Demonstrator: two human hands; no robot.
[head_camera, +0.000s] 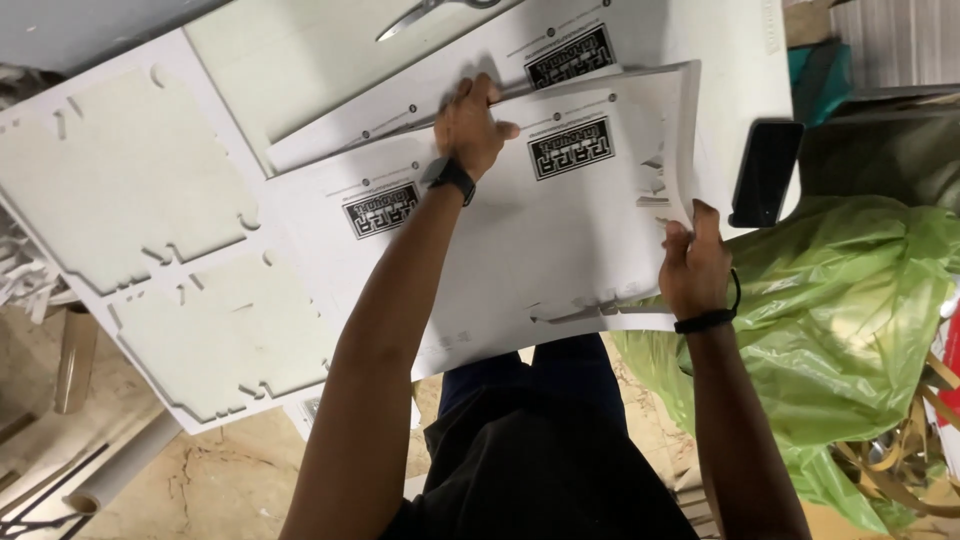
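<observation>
- Head view: the left hand (473, 125) lies on the far edge of a stack of white printed sheets (560, 250), fingers curled over that edge.
- The right hand (693, 265) pinches the stack's near right corner, thumb on top.
- The sheets rest on a white table (720, 60), beside a black phone (765, 172).

We are seeing white card sheets (540, 240) bearing black-and-white maze-like printed blocks, a black phone (765, 172), a pale green plastic bag (850, 300), and perhaps silvery scissors (430, 12).
</observation>
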